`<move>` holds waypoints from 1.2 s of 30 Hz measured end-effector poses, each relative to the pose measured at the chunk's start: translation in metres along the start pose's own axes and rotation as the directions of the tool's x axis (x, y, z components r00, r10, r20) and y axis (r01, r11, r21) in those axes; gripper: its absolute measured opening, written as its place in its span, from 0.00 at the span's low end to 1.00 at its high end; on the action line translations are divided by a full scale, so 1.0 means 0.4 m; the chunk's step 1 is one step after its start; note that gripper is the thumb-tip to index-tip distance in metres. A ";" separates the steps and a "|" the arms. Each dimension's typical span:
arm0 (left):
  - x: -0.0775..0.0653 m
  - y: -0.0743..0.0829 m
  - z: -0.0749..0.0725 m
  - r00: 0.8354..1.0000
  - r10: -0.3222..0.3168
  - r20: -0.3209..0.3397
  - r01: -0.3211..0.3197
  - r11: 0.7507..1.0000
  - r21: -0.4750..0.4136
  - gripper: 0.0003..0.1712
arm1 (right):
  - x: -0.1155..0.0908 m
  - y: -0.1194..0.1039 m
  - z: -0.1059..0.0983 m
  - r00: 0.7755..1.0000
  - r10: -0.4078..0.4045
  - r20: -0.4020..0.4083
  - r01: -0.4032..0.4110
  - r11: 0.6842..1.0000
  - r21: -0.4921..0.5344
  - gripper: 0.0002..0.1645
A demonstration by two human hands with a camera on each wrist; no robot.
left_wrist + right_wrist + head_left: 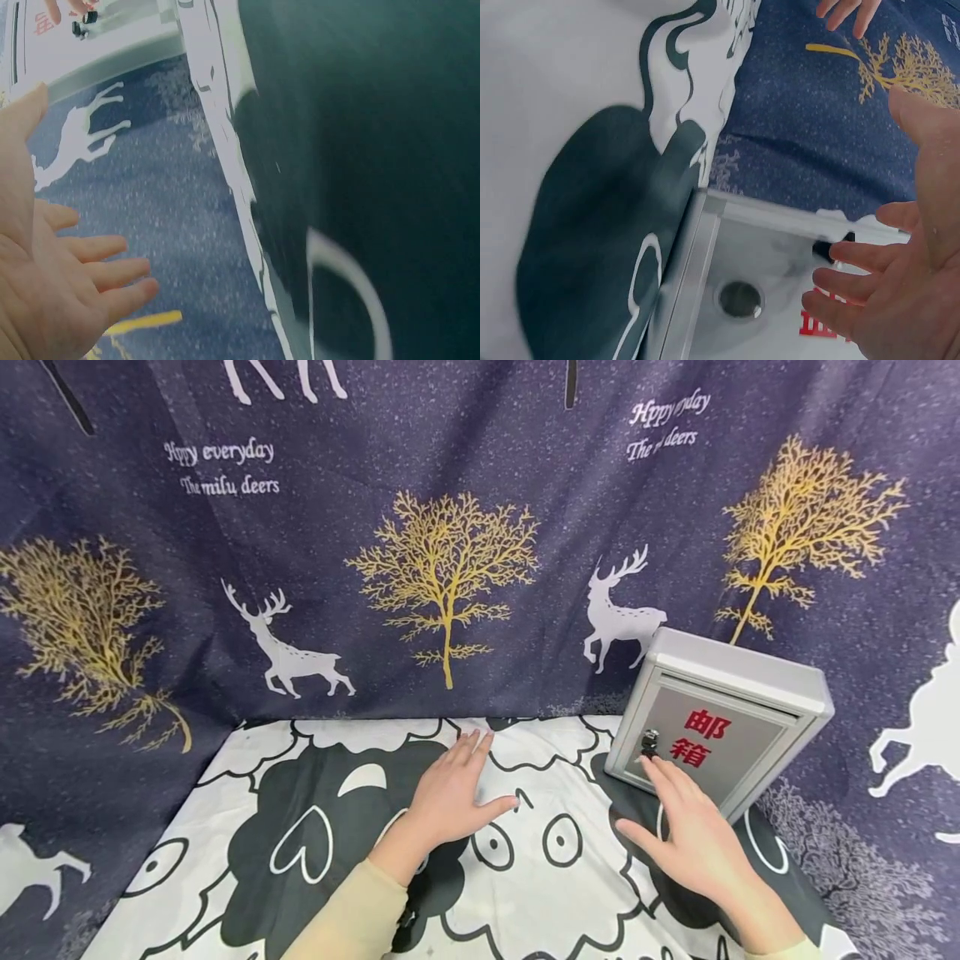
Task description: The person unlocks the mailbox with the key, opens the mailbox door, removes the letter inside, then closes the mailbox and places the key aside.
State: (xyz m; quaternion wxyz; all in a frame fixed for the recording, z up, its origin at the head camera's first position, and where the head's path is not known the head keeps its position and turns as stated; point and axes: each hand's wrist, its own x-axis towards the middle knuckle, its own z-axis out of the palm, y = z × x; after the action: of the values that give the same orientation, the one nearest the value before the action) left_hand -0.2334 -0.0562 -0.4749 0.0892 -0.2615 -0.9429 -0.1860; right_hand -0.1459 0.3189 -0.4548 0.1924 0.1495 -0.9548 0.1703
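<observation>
A grey metal mailbox (723,747) with red characters on its door stands at the right, its door closed. A small lock with black-headed keys (650,742) sits at the door's left edge. My right hand (693,839) is in front of the mailbox, fingers straight and thumb spread, fingertips close to the keys; whether they touch cannot be told. In the right wrist view, that hand (900,292) holds nothing, and a round dark spot (740,300) shows on the door. My left hand (453,789) is over the cloth, palm empty in the left wrist view (52,277).
A white and dark sheep-print cloth (525,893) covers the table. Behind it hangs a dark blue curtain (495,443) printed with deer and golden trees. The mailbox stands close to this curtain at the back right.
</observation>
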 end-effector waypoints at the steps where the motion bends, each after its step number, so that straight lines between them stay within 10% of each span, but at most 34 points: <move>1: 0.006 0.008 0.005 1.000 0.001 0.006 -0.001 1.000 -0.010 0.65 | -0.005 0.004 -0.004 1.000 0.010 0.002 -0.010 1.000 -0.003 0.60; 26: 0.171 0.194 0.084 0.993 0.098 0.062 -0.092 0.992 -0.088 0.65 | -0.119 0.124 -0.083 0.986 0.146 -0.078 -0.146 0.989 0.007 0.64; 36: 0.224 0.252 0.109 0.994 0.058 0.093 -0.035 0.971 -0.236 0.63 | -0.151 0.174 -0.098 0.959 0.198 -0.205 -0.198 0.980 0.023 0.54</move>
State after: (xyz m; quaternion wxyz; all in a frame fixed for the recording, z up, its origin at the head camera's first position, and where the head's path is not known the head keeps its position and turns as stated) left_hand -0.2596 0.0823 -0.4604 0.0155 -0.3011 -0.9113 -0.2803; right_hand -0.1047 0.4096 -0.4646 0.2722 0.0349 -0.9397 0.2041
